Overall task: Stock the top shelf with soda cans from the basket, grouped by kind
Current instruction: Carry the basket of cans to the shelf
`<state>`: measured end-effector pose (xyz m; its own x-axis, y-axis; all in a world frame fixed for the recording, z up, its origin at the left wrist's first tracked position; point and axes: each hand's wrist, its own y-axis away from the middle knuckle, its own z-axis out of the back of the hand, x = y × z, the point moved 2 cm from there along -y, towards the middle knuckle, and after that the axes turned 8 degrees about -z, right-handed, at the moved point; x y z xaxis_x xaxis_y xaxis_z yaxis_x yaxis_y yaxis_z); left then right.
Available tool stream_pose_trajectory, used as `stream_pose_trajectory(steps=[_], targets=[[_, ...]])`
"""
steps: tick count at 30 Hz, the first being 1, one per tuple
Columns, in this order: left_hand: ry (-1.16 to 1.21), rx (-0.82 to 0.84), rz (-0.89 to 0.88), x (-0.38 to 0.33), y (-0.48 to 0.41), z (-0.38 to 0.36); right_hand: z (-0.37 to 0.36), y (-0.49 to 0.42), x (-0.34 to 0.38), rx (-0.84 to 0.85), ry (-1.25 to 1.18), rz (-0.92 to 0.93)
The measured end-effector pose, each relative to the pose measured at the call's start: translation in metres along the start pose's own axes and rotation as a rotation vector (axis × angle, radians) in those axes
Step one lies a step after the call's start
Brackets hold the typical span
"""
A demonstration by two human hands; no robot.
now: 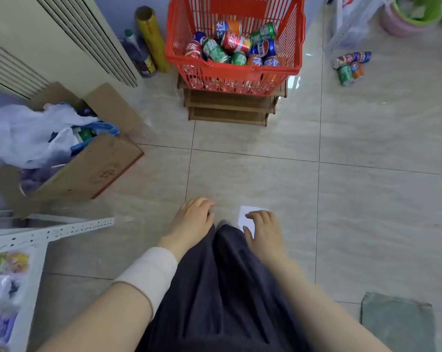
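The red basket (235, 68) sits on top of a stepped wooden rack (227, 107) straight ahead. Mixed soda cans (236, 43) in red, green, blue and orange lie jumbled inside it. A small cluster of loose cans (350, 66) lies on the tiled floor (253, 153) to the right of the basket, apart from it.

Both hands hang low over a dark garment (220, 288), well short of the basket. The left hand (194, 214) and right hand (263, 229) have loosely bent fingers and hold nothing. A white paper (245, 214) lies on the floor by the right hand.

To the left, an open cardboard box (88, 168) stuffed with plastic bags (24, 133) stands before an air conditioner (49, 34). A yellow roll (151, 39) and a purple bottle (138, 52) stand beside the basket. A white perforated rail (62, 229) juts in at lower left, and a green mat (397, 323) lies at lower right.
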<state>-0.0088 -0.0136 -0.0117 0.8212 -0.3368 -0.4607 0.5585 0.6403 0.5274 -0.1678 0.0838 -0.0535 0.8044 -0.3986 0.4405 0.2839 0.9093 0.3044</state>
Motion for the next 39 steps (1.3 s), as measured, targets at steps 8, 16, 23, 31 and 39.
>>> stream_pose_trajectory(steps=[8,16,23,31,39], targets=[[0.056,-0.092,-0.038,0.008,-0.051,0.044,0.037,-0.079,0.021,-0.187,-0.031,-0.021],[0.07,-0.112,-0.053,0.034,-0.122,0.124,0.074,-0.185,0.058,-0.203,0.067,-0.027],[0.032,-0.117,-0.084,0.059,-0.184,0.192,0.101,-0.258,0.09,-0.236,0.022,-0.048],[0.079,-0.215,-0.102,0.057,-0.24,0.241,0.121,-0.326,0.093,-0.284,-0.003,-0.061],[0.143,-0.273,-0.051,0.028,-0.305,0.281,0.153,-0.402,0.079,-0.259,-0.024,-0.058]])
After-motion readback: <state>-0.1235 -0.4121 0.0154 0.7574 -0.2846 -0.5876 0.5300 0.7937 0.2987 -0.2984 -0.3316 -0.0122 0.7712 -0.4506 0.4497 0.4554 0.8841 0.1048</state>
